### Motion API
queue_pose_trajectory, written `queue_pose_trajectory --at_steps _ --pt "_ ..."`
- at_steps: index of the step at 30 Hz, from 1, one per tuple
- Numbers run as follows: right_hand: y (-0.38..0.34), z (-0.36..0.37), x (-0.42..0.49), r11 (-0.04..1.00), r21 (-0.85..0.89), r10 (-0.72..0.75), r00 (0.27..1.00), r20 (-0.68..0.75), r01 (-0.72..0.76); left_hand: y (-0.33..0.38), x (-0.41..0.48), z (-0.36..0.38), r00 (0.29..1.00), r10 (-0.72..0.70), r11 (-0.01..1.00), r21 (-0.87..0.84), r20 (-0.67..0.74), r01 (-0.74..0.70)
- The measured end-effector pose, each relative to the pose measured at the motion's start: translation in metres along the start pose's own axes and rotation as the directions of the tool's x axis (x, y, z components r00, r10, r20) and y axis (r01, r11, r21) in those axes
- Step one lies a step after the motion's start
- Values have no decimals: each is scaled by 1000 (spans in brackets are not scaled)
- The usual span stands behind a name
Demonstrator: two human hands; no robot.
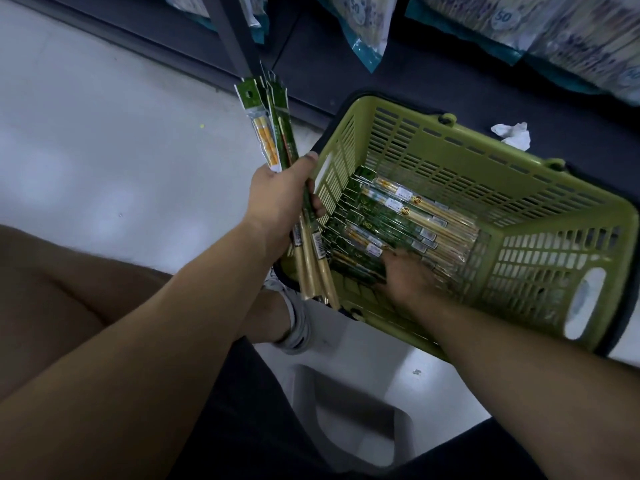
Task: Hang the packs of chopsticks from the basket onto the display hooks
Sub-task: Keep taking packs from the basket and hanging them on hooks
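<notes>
Your left hand (277, 199) clenches a bundle of green-carded chopstick packs (273, 133). Your blurred right hand (405, 275) touches loose packs (398, 216) near the olive slotted plastic basket's (450, 143) near edge; I cannot tell its grip.

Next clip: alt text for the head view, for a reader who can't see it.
The left hand grips a bunch of chopstick packs upright beside a green basket. The right hand, blurred, reaches down onto the loose packs lying in the basket's bottom.
</notes>
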State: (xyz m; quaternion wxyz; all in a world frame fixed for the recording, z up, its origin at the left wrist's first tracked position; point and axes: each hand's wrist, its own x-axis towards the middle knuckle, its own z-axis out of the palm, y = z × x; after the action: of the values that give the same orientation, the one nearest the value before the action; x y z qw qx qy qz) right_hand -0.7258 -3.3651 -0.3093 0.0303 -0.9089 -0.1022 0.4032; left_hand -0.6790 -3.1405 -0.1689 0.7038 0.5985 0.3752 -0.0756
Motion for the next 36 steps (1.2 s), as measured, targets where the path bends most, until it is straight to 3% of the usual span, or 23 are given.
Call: queue_pose_trajectory --at_steps 10,13,16,22,26,29,34,35,36 --pt "18 -20 4 990 35 -138 989 -60 140 -1 0 1 1000 20 1000 10 7 -20" --pt "21 -38 -2 983 110 -142 987 -72 149 1 -2 1 1000 -2 1000 15 5 2" --pt "22 -73 -12 945 302 -102 991 -82 123 4 -5 2 1000 -27 998 51 8 26" --pt "3 -158 -55 744 637 -79 973 -216 202 7 -28 25 987 -87 993 89 136 75" --pt "-31 -191 -82 680 673 -115 949 -293 290 12 -42 38 944 -86 996 38 318 78" --pt "-51 -196 -91 616 716 -99 934 -344 329 16 -46 40 931 -72 995 -33 358 89" --pt "-51 -186 -86 214 939 -104 962 -251 268 15 -37 26 957 -71 997 5 281 72" --pt "-47 -182 -80 191 944 -94 963 -253 267 14 -34 22 968 -52 999 22 246 47" --pt "-42 -177 -72 232 932 -66 960 -271 279 14 -31 19 977 -33 999 31 212 27"
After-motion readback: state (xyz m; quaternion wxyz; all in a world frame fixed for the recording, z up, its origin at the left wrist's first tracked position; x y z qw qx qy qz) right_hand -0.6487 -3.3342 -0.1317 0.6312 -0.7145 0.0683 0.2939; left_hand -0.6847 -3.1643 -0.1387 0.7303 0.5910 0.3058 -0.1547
